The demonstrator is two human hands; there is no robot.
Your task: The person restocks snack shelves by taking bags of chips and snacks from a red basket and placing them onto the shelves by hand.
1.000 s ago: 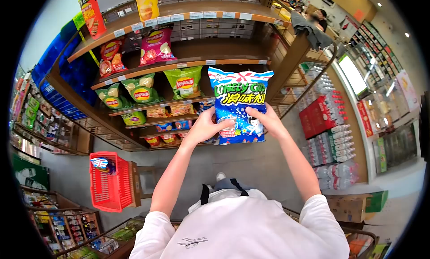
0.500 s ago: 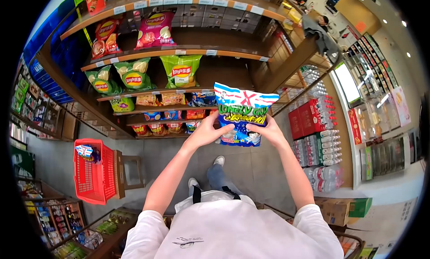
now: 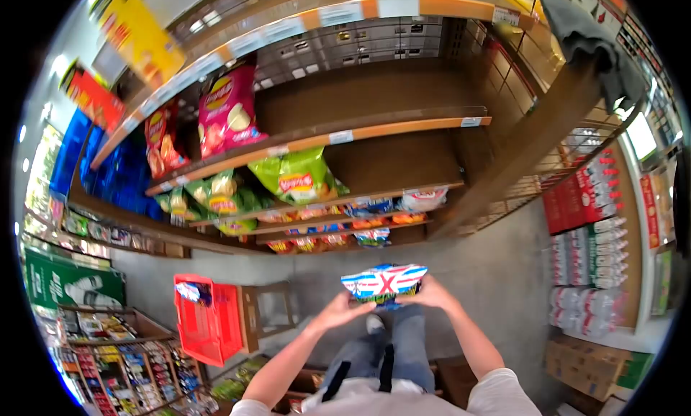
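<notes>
A blue and white snack bag (image 3: 386, 280) with a red X at its top is between my hands, in front of my legs. My left hand (image 3: 344, 312) grips its left side and my right hand (image 3: 430, 292) its right side. Mostly its striped top edge shows; the printed front is largely turned out of sight. Beyond the bag stands a shelf unit (image 3: 403, 92) with a green chip bag (image 3: 299, 177), a magenta chip bag (image 3: 229, 114) and darker green chip bags (image 3: 219, 193). Lower shelves carry several smaller snack packs.
To the left, a red shopping basket (image 3: 209, 322) holding a similar blue bag (image 3: 193, 292) rests beside a wooden stool (image 3: 268, 308). Packs of bottles (image 3: 586, 254) line the right, with cardboard boxes (image 3: 586, 365) nearer. A grey cloth (image 3: 597, 49) hangs on the shelf's right upright.
The view has swung up and closer to the shelves. The snack bag, still in both hands, appears lower and tipped, so its top edge faces me instead of its front.
</notes>
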